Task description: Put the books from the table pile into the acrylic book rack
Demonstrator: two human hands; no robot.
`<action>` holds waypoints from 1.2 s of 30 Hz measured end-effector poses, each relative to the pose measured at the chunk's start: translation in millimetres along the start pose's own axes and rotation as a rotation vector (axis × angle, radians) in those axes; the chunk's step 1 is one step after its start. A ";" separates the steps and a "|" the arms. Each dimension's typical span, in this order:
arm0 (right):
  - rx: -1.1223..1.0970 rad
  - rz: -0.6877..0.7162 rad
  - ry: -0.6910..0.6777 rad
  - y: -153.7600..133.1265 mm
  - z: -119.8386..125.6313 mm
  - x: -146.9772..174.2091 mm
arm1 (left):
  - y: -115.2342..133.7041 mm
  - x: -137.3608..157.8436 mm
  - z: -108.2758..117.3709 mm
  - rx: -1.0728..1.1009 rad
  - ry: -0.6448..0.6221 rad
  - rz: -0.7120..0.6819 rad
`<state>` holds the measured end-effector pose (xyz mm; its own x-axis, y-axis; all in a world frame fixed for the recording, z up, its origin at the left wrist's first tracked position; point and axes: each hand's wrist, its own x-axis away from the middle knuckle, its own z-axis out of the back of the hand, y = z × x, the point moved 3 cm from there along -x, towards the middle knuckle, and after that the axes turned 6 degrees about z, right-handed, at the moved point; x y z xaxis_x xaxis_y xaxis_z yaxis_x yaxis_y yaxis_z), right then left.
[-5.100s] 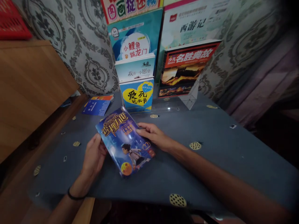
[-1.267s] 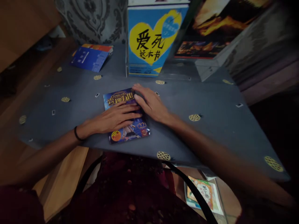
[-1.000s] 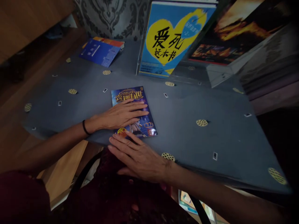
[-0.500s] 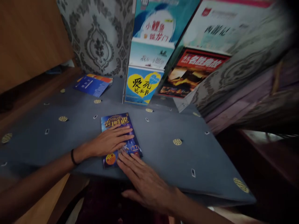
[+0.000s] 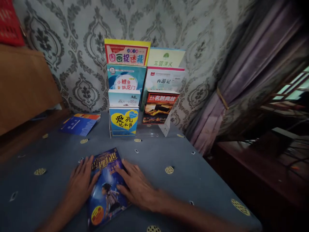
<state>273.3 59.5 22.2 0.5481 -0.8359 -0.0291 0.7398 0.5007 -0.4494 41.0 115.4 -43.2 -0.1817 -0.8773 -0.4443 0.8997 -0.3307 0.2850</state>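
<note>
A blue paperback book (image 5: 106, 190) with gold title letters and a cartoon figure on its cover lies closed on the tablecloth, slightly turned. My left hand (image 5: 82, 178) rests at its left edge, fingers stretched out and the thumb side touching the cover. On the opposite side, my right hand (image 5: 136, 185) lies along the right edge with spread fingers, thumb and forefinger over the cover. Neither hand is wrapped round the book. Both forearms are a little blurred.
Behind the book a display rack (image 5: 166, 129) holds several upright children's books. A blue and orange booklet (image 5: 79, 125) lies at the back left of the grey-blue tablecloth (image 5: 149, 167). A wooden panel (image 5: 26, 87) stands left, a purple curtain (image 5: 224, 83) right.
My hands have moved from lying across the cover's middle to its two sides, uncovering the figure. The head view has tilted up, showing the whole rack and more wall.
</note>
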 end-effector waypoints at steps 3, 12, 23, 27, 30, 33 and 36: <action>0.022 0.016 -0.002 2.7 -3.1 -10.5 | -1.3 -1.2 3.6 0.124 -0.010 0.055; -0.017 0.039 0.117 17.0 -21.8 -10.6 | -8.8 -27.1 22.5 0.997 -0.119 0.644; -0.208 0.021 0.230 26.2 -27.7 -7.3 | 37.6 -17.0 23.8 1.638 -0.328 1.066; -0.536 -0.109 0.349 30.0 -20.4 -5.3 | 56.4 -28.6 34.4 1.736 -0.230 1.040; -0.775 -0.105 0.445 36.2 -12.9 -9.2 | 66.9 -39.1 41.2 1.726 -0.170 0.982; -0.953 0.003 0.495 44.4 4.6 -15.0 | 78.4 -52.6 48.1 1.683 -0.148 0.851; -0.949 0.108 0.567 51.6 34.1 -13.7 | 93.5 -71.2 58.2 1.637 -0.154 0.603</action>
<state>317.3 104.5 29.8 0.1543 -0.9014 -0.4045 -0.0326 0.4046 -0.9139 114.9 126.8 64.5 -0.1227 -0.9886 0.0868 -0.4252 0.1314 0.8955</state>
